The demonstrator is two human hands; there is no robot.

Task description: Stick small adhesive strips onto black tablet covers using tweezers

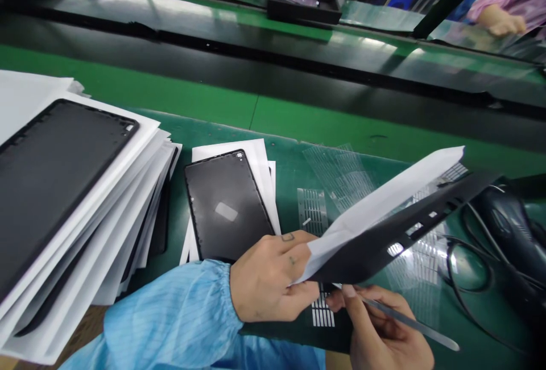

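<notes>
My left hand [268, 276], in a blue striped sleeve, grips a black tablet back cover [375, 245] by one edge and tilts it up. A white paper sheet [384, 211] lies against the cover's inner face. My right hand [379, 324] sits below the cover, pinching a slim metal spatula [409, 323] whose tip reaches under the cover's lower edge. Another black cover [226, 205] lies flat on white paper on the green mat [290, 171]. Clear film sheets [341, 177] and a perforated strip sheet [312, 211] lie near my hands.
A tall stack of black covers interleaved with white paper [55, 177] stands at the left. A black corded tool [507, 228] and its cable lie at the right. Beyond the mat runs a green conveyor [170, 97]. Co-workers' hands [503, 24] and a black tray [298, 3] are across it.
</notes>
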